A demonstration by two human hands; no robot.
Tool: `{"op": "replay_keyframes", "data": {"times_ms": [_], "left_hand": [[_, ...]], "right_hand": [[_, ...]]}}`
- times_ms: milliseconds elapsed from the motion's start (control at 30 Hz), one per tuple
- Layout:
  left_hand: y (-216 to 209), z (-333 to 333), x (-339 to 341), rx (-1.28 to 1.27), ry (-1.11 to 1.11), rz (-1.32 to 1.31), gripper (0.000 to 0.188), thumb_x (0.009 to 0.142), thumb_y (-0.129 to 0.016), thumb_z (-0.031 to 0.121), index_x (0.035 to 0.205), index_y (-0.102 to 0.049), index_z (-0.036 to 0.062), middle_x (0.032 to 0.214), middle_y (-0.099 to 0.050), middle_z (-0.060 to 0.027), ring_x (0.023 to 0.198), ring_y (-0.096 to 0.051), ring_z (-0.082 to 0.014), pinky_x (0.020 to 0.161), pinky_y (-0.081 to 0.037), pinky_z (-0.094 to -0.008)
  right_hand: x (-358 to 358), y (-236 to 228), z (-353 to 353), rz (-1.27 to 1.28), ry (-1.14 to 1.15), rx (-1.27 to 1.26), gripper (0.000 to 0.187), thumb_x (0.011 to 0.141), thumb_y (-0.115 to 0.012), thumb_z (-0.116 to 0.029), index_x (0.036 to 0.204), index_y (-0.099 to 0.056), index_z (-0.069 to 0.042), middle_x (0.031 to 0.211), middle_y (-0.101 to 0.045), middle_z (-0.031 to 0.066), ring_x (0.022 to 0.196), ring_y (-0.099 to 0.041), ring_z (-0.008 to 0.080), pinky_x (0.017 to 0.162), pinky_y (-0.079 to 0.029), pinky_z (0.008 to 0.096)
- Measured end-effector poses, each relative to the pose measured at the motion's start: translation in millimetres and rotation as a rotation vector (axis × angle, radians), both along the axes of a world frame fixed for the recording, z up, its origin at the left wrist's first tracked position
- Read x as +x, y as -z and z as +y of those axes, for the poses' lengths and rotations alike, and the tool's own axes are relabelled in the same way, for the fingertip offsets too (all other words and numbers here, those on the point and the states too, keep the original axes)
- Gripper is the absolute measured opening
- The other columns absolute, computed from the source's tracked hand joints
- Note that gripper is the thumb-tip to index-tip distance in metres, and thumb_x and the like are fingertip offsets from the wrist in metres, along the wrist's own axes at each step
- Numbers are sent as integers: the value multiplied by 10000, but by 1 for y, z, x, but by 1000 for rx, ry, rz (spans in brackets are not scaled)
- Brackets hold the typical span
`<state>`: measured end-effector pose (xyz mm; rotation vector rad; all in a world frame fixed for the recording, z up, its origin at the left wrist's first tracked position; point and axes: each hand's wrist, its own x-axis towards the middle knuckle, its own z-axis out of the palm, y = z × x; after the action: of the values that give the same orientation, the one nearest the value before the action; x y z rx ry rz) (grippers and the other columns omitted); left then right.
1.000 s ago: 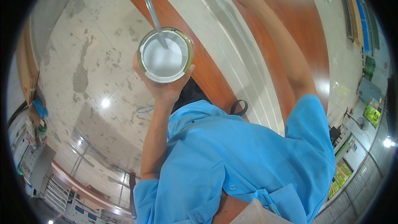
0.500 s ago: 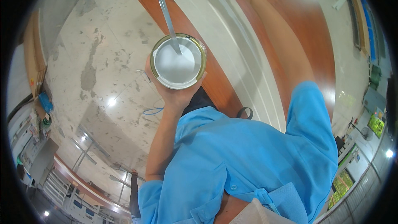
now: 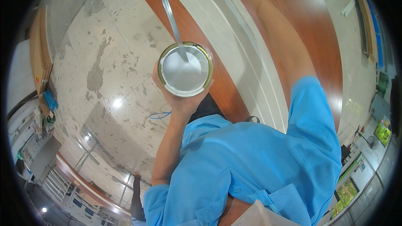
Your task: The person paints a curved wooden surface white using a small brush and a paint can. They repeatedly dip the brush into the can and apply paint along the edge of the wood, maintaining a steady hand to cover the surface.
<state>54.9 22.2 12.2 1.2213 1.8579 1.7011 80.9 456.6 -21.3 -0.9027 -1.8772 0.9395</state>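
Observation:
My left hand (image 3: 183,105) is wrapped round the near side and base of an open round can (image 3: 212,65) with a gold-coloured metal rim. The can holds white paint-like liquid (image 3: 184,77), and white smears line its inner wall. A long, thin translucent strip (image 3: 167,10) stands tilted in the can, its lower end in the liquid and its upper end beyond the top edge. My right arm (image 3: 278,29) stretches far forward over a long pale panel (image 3: 234,54) with raised lines and reddish-brown boards. Its hand lies past the top edge, so its fingers are hidden.
A reddish-brown board (image 3: 224,81) runs along the pale panel's left side, and a wider one (image 3: 310,29) along its right. The stained tile floor (image 3: 100,67) spreads to the left, with a blue cord loop (image 3: 160,115). Cardboard sheets (image 3: 42,54) lean at far left.
The can and my left hand have shifted slightly right and nearer in the picture. My right hand has slid out past the top edge; the whole view has shifted a little.

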Motion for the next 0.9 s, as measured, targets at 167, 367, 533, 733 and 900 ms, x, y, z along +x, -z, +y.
{"op": "replay_keyframes", "data": {"times_ms": [167,367,533,733,900], "left_hand": [[-7,3,3,33,12,-21,1256,637,-1022,224,1568,-188,97,1491,-371,-155,1383,-478,-303,1110,-484,-451],[-8,4,6,47,16,-35,1231,643,-1021,209,1554,-203,85,1479,-392,-161,1372,-486,-303,1094,-484,-457],[-6,3,6,48,21,-66,1218,646,-1025,215,1543,-216,60,1476,-392,-156,1372,-482,-298,1101,-471,-457],[-8,4,7,37,13,-42,1225,647,-1029,224,1546,-212,65,1485,-374,-154,1389,-464,-300,1110,-466,-459],[-6,3,9,40,15,-112,1238,651,-1026,222,1554,-193,72,1486,-367,-154,1391,-461,-304,1110,-474,-462]], "right_hand": [[8,-3,-3,-68,11,37,157,994,-695,-138,921,-687,1,756,-740,120,673,-733,175,634,-578,329],[52,-13,-33,-196,-14,-62,171,1000,-685,-136,903,-684,4,739,-729,123,661,-729,182,630,-582,336],[109,-28,-72,-375,-28,-152,204,1005,-672,-195,965,-700,3,784,-739,104,732,-731,179,695,-581,332],[166,-53,-108,-547,-60,-280,265,1009,-678,-253,971,-703,8,775,-734,91,736,-726,165,688,-577,323],[180,-67,-112,-656,-87,-397,224,981,-664,-196,922,-676,19,759,-712,95,706,-706,166,648,-564,328]]}}
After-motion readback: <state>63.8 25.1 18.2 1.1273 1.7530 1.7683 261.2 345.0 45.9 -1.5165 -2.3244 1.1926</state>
